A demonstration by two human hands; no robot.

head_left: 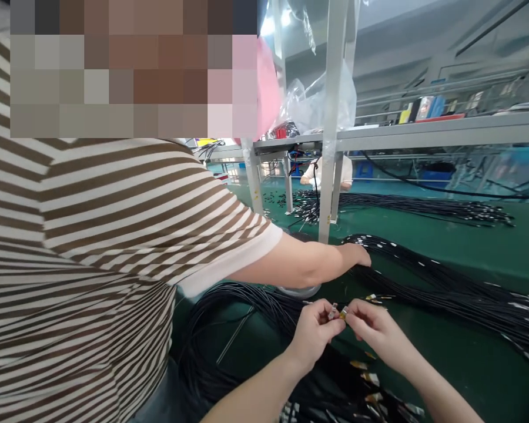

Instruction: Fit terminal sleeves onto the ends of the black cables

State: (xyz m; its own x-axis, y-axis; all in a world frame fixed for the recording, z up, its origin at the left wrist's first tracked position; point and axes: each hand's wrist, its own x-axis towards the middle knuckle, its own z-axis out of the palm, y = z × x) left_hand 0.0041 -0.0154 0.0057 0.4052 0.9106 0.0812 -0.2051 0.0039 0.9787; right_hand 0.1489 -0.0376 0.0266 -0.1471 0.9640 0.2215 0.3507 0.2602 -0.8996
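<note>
Coil [197, 346]: black cable, on green table [480, 370]. Left hand [314, 330], at the coil's right side: pinched on silver plug [332, 311]. Right hand [374, 324], farther right of the coil: pinched on yellow-taped plug [344, 313], just beside the first. Co-worker's hand [358, 254], beyond the coil, at cable bundle [454, 302]. Post [327, 194], behind the coil.

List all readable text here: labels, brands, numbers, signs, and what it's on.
None readable.
Silver connector in left hand: too small.
Yellow connector in right hand: too small.
White patches on black cables: too small.
Boxes on rear shelf: too blurred.
</note>
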